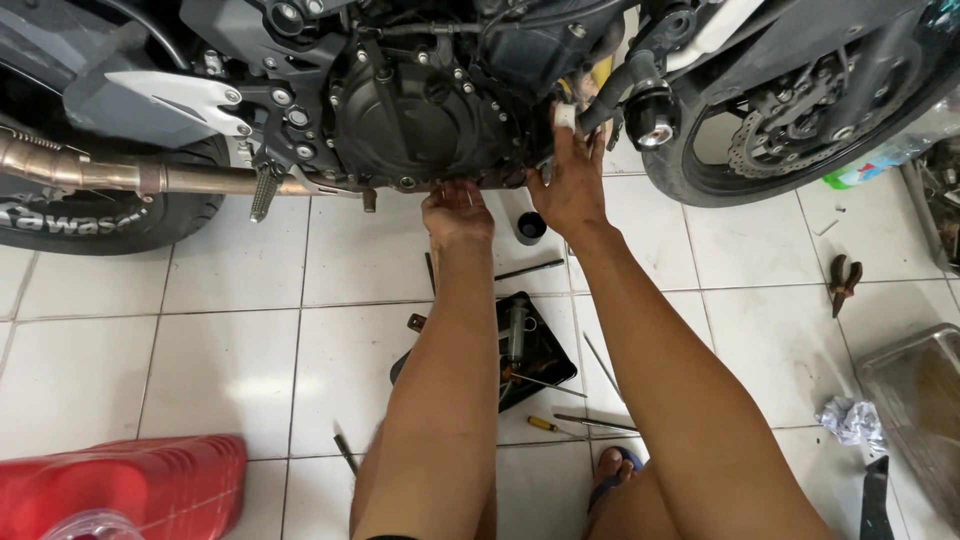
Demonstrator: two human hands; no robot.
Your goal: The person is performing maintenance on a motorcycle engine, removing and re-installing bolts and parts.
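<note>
A black motorcycle engine (420,110) fills the top of the head view. My left hand (457,210) reaches under the bottom edge of the engine case, fingers curled up against it; what they touch is hidden. My right hand (572,175) is raised at the front lower corner of the engine, fingers up by a small white-tipped part (565,116) beside a black hose (615,95). Whether it grips that part is unclear.
The front wheel with brake disc (790,130) is at the right, the exhaust pipe (120,175) and rear tyre at the left. A black tray with tools (535,350), screwdrivers, pliers (843,282), crumpled paper (850,420), a metal pan (915,390) and a red stool (120,485) lie on the white tiles.
</note>
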